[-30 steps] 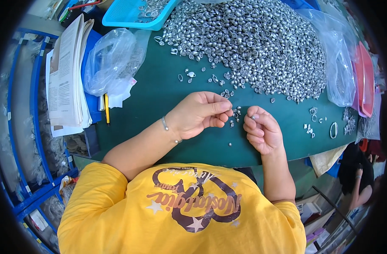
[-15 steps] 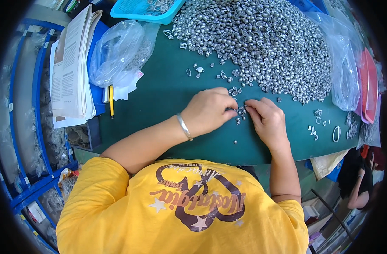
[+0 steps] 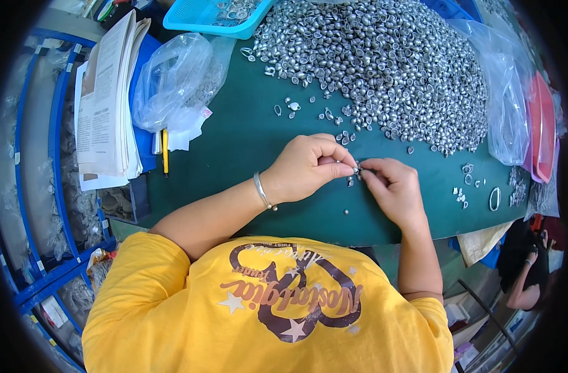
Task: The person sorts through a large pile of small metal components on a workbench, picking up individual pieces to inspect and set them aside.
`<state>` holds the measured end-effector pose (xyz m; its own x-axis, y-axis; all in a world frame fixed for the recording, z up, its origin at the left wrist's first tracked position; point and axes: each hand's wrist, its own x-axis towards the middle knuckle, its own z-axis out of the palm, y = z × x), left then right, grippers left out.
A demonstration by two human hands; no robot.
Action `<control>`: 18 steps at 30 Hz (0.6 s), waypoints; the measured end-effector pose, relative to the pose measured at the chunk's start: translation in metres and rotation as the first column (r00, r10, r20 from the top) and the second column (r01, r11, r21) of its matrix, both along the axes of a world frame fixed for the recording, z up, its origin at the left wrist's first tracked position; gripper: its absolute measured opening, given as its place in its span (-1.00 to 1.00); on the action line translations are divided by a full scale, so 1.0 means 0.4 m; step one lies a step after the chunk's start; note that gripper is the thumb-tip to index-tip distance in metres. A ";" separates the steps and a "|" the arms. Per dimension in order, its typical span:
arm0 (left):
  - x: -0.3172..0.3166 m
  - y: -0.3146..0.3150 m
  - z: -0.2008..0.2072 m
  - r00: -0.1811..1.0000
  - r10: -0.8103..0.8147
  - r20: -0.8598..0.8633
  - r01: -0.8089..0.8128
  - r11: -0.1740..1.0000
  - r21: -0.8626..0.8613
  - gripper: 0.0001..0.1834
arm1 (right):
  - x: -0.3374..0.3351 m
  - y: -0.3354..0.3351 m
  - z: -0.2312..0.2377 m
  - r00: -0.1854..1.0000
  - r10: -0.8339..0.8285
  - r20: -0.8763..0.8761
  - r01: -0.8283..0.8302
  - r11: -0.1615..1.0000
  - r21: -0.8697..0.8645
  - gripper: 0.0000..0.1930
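My left hand point(image 3: 312, 166), with a silver bangle point(image 3: 263, 190) on its wrist, pinches a small silver metal piece point(image 3: 357, 169) between thumb and index finger. Opposite it, my right hand point(image 3: 393, 188) is closed in a pinch at the same spot, its fingertips against the piece. Whether it grips a separate one is too small to tell. Just below the fingertips lie a few loose metal pieces point(image 3: 350, 181), and a single bead-like one point(image 3: 346, 212) sits nearer me. Beyond both hands spreads a big heap of small, hollow, rounded metal pieces point(image 3: 383, 68).
Green table point(image 3: 222, 140) under everything. At back left stand a light-blue basket point(image 3: 250, 28), clear plastic bags point(image 3: 172, 81), stacked papers point(image 3: 107, 105) and a yellow pen point(image 3: 165, 152). To the right are a clear bag point(image 3: 502, 93), a red basket point(image 3: 542, 127) and a white oval ring point(image 3: 495, 199). Another person point(image 3: 526, 273) is at far right.
My hands have come together, their fingertips meeting over the loose pieces. A small metal piece now shows in the left pinch. Both hands have shifted slightly toward me.
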<state>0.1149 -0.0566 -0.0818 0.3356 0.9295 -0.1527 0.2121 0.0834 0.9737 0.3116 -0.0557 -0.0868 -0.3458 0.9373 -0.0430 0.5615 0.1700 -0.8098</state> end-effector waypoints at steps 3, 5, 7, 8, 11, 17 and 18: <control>-0.002 -0.003 0.002 0.999 0.003 0.035 -0.003 1.000 -0.012 -0.93 | -0.012 -0.001 -0.009 0.985 0.034 0.169 -0.076 0.965 0.249 -0.90; -0.006 -0.004 0.001 0.998 -0.014 0.054 0.014 1.000 -0.004 -0.92 | -0.018 -0.004 -0.006 0.981 0.015 0.195 -0.075 0.950 0.303 -0.92; -0.008 -0.010 -0.018 0.978 0.022 0.206 -0.001 0.995 -0.102 -0.91 | -0.015 -0.005 -0.005 0.998 0.007 0.060 -0.018 0.983 0.181 -0.92; -0.009 -0.011 -0.025 0.959 0.045 0.279 -0.003 0.989 -0.151 -0.91 | -0.013 -0.006 -0.004 1.000 -0.004 -0.007 0.004 0.993 0.116 -0.92; -0.040 0.001 -0.023 0.760 0.195 0.620 0.203 0.836 -0.510 -0.91 | 0.001 -0.018 -0.002 0.983 -0.075 -0.167 0.064 0.996 -0.066 -0.93; -0.023 -0.001 -0.027 0.769 0.263 0.582 0.093 0.856 -0.509 -0.92 | 0.015 -0.035 0.002 0.853 -0.290 -0.433 0.059 0.880 -0.472 -0.91; -0.022 -0.003 -0.024 0.805 0.223 0.549 0.087 0.872 -0.482 -0.92 | 0.018 -0.037 0.001 0.836 -0.311 -0.451 0.049 0.862 -0.505 -0.91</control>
